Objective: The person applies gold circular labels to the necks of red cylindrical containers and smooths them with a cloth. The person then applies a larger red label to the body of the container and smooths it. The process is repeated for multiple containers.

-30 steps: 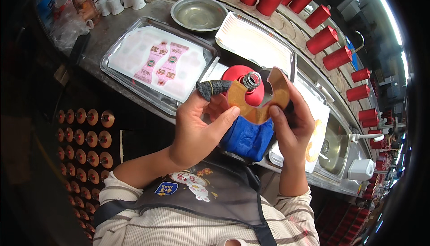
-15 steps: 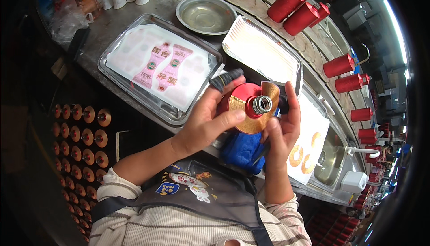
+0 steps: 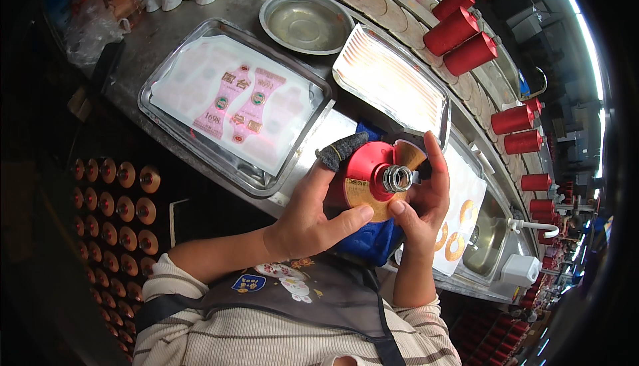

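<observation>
Both hands hold a red bottle with a metal screw neck [image 3: 383,179] above the steel counter [image 3: 153,39]. The left hand [image 3: 309,216] cradles it while the right hand [image 3: 423,199] presses a gold label [image 3: 363,196] onto its shoulder, apparently mid-labelling; smoothing the edges looks due next.

Centre of frame crowded: left hand [image 3: 309,223] and right hand [image 3: 423,209] close together around red bottle [image 3: 369,179], blue thing [image 3: 369,246] just below. Upper left: steel tray [image 3: 166,76] with pink labels fills tabletop [image 3: 150,29]. Top centre: round metal dish [image 3: 306,23], just beside second tray [image 3: 389,79]. Narrow bare strip between trays. Right arc: red bottle row [image 3: 466,39] blocks passage. Lower right: small sink [image 3: 489,246]. Left edge: rack of bottle tops [image 3: 113,199].
</observation>
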The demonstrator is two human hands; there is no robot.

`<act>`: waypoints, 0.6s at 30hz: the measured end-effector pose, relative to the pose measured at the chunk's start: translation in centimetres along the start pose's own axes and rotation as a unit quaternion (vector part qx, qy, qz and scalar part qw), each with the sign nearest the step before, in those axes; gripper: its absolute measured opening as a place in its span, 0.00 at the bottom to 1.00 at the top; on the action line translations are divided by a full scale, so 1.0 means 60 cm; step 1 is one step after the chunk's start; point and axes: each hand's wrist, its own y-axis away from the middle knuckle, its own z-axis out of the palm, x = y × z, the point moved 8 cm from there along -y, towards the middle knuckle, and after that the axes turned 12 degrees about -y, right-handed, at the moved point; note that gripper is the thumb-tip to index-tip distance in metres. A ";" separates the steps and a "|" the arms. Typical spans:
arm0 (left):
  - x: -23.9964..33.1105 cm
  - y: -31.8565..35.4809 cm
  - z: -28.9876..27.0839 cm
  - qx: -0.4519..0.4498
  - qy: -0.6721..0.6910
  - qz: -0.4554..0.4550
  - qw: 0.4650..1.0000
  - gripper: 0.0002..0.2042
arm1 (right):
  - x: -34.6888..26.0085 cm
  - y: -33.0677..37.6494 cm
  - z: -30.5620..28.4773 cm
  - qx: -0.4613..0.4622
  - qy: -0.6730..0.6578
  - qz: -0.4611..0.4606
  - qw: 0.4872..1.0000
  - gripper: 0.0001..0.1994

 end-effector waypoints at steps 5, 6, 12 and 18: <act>-0.002 -0.001 -0.004 -0.005 -0.003 0.009 1.000 0.34 | 0.001 -0.002 -0.004 -0.005 0.023 0.011 1.000 0.49; -0.002 -0.001 -0.004 -0.007 0.010 0.004 1.000 0.33 | 0.000 -0.001 -0.003 -0.002 0.027 0.009 1.000 0.49; 0.004 -0.004 -0.001 -0.010 0.077 -0.037 0.996 0.33 | 0.000 0.001 -0.004 -0.001 0.033 0.005 0.999 0.49; 0.001 -0.005 0.002 -0.016 0.078 -0.055 0.995 0.35 | 0.002 0.002 -0.006 0.004 0.023 0.014 1.000 0.46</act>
